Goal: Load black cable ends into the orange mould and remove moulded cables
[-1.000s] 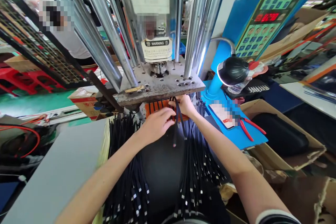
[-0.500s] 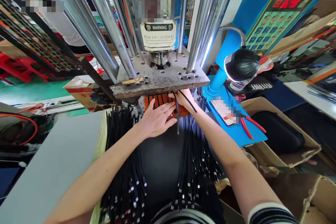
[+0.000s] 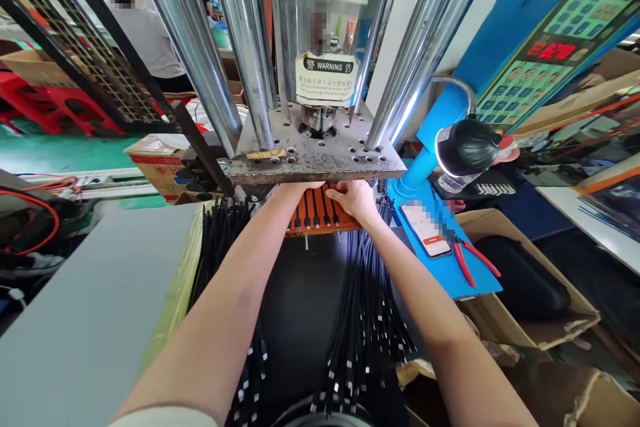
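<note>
Head view, block: orange-brown slotted block [image 3: 323, 229], below near edge of grey steel plate [image 3: 330, 163]; probably rigid, solid.
Cables: slim black cables with flat ends [image 3: 317, 221], side by side in slots; likely light, bendy. Best pinched at stiffer ends.
Left hand [image 3: 307, 185]: mostly hidden under plate; can't tell grip.
Right hand [image 3: 356, 200]: thumb over block's right part; grip closure unclear.
</note>
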Motion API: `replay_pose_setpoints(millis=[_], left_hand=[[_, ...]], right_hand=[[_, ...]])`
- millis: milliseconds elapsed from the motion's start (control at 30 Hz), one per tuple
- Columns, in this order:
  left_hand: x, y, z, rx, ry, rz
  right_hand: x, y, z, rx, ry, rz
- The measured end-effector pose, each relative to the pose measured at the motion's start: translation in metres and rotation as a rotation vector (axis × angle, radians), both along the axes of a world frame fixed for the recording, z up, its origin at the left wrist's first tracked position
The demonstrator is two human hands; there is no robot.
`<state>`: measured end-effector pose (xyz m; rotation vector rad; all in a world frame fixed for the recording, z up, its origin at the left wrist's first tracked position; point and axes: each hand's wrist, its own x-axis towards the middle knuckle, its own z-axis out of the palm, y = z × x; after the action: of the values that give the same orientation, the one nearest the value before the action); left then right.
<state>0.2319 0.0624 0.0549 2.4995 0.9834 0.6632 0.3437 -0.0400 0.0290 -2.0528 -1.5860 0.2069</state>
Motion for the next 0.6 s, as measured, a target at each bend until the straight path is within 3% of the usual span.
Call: replay_pose_setpoints(millis=[100, 167, 233, 300, 367, 467, 600], left_hand=[[-0.017, -0.004, 0.000, 0.009, 0.053, -0.001], [-0.043, -0.012, -0.007, 0.010, 0.122, 0.039], [-0.078, -0.026, -0.021, 0.050, 0.215, 0.183], [-0.114, -0.044, -0.037, 0.135, 0.348, 0.352], [-0.142, -0.061, -0.052, 0.173, 0.520, 0.426], [-0.162, -0.070, -0.070, 0.112, 0.702, 0.404], [-0.171, -0.057, -0.072, 0.025, 0.575, 0.393]], right_hand=[[0.010, -0.009, -0.005, 0.141, 0.007, -0.007], [0.022, -0.030, -0.016, 0.182, -0.016, -0.033], [0.032, -0.057, -0.030, 0.068, -0.101, -0.090], [0.035, -0.079, -0.043, -0.148, -0.219, -0.135], [0.033, -0.090, -0.052, -0.319, -0.287, -0.152], [0.026, -0.091, -0.058, -0.370, -0.277, -0.157], [0.031, -0.091, -0.057, -0.250, -0.090, -0.203]])
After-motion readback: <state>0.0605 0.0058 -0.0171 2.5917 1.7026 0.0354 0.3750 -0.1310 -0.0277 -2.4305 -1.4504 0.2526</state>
